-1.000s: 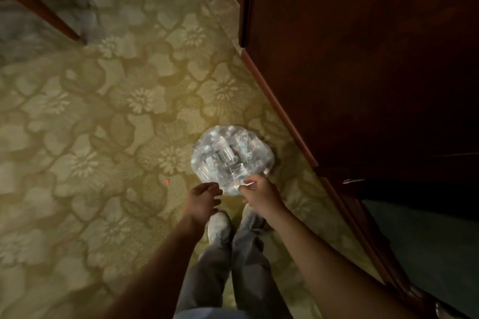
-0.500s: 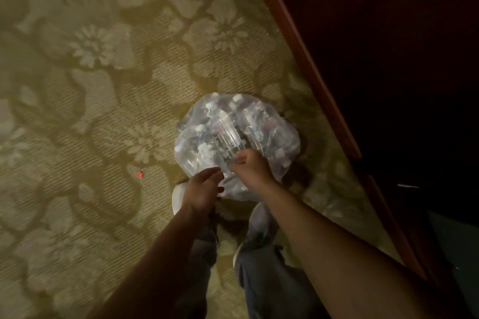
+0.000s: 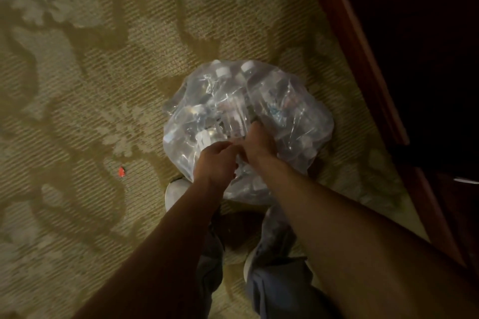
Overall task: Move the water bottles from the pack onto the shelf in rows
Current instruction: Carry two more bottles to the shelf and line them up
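Patterned carpet [image 3: 77,111], olive with pale flower shapes, fills most of what I see from the head camera, and a dark red-brown wooden cabinet [image 3: 375,85] runs along its right edge. On the carpet, just in front of the person's shoes, sits the pack [image 3: 246,111] of water bottles, wrapped in clear crinkled plastic; I can make out two white caps [image 3: 247,67] at its far side through the film, though the bottles themselves blur together. Both hands are down on the near top of the pack. I see the left hand [image 3: 216,160] with fingers curled, pinching the plastic wrap at its fingertips. The right hand [image 3: 256,141] lies just beside it, touching it, fingers bent down into the wrap and gripping the film. A small red scrap [image 3: 121,171] lies on the carpet well left of the pack. Grey trouser legs [image 3: 280,290] and a pale shoe [image 3: 175,191] show below the forearms.
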The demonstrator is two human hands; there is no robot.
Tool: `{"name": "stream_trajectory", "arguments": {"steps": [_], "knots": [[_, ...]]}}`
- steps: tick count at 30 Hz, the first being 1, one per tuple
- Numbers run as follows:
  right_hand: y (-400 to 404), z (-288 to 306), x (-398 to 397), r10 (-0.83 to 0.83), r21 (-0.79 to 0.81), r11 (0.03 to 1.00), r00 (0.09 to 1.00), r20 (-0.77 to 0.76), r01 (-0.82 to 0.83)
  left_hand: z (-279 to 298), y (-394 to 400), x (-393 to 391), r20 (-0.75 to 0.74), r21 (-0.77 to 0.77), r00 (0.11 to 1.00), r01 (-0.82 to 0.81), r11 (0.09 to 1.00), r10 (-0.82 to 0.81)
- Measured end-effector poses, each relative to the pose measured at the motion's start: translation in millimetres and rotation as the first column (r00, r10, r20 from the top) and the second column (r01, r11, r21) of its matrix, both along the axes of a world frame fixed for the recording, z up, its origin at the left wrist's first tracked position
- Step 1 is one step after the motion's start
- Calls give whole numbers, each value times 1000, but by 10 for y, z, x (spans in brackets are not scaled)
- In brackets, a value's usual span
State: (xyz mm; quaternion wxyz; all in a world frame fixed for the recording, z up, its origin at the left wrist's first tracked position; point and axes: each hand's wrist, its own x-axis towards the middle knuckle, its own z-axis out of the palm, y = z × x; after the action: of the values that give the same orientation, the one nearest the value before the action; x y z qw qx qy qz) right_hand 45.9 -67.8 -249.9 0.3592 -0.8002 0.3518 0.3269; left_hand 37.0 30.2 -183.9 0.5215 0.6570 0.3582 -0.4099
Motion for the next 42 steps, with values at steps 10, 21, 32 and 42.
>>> {"name": "stream_trajectory", "arguments": {"steps": [10, 21, 32, 42], "knots": [[-136, 612, -553, -280, 355, 893, 959, -48, 278, 179, 67, 8, 25, 23, 997, -67, 997, 67], [81, 1017, -749, -92, 618, 777, 993, -80, 122, 327, 569, -315, -63, -271, 986, -166, 948, 155], [306, 159, -215, 287, 137, 953, 948, -136, -269, 154, 579, -217, -50, -156, 985, -168, 973, 162], [410, 66, -260, 236, 104, 970, 955, -178, -221, 37, 681, -236, -92, -89, 980, -186, 979, 178]]}}
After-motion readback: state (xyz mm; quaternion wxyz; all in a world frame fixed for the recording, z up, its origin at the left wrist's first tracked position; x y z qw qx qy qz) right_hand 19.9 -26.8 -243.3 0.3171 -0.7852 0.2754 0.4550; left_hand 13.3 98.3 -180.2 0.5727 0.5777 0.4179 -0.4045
